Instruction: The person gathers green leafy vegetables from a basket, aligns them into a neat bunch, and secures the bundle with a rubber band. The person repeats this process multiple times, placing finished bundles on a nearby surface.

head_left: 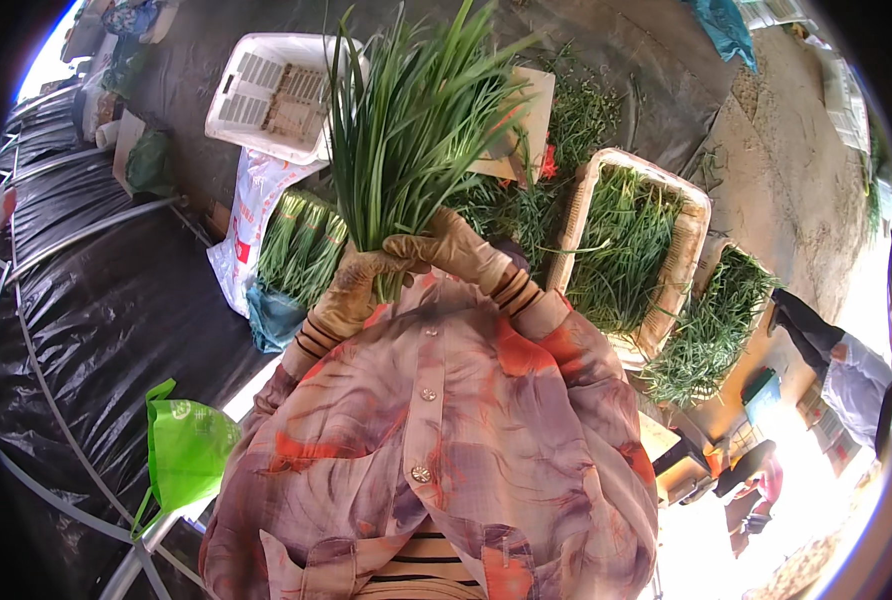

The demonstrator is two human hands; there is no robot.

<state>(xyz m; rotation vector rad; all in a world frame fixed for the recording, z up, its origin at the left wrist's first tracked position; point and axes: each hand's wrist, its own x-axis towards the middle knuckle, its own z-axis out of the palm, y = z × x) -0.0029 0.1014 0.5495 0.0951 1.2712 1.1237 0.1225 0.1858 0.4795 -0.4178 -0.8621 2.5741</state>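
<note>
A thick bunch of garlic chives [396, 130] stands upright before my chest, its long flat leaves fanning out at the top. Both my hands wear tan gloves. My left hand [351, 290] is closed around the lower stems from the left. From the right, my right hand [456, 248] grips the same stems, its fingers overlapping the left hand's. Short stem ends poke out below the gloves. Tied bundles of chives [301, 245] lie just beyond my left hand, beside a white printed sack [256, 200].
A white plastic crate [224, 125] stands far left of the bunch. To the right are a crate [701, 215] of chives and a loose green heap [711, 330]. A pale board [536, 105] lies behind the leaves. A green bag [191, 450] hangs near left; people work at right.
</note>
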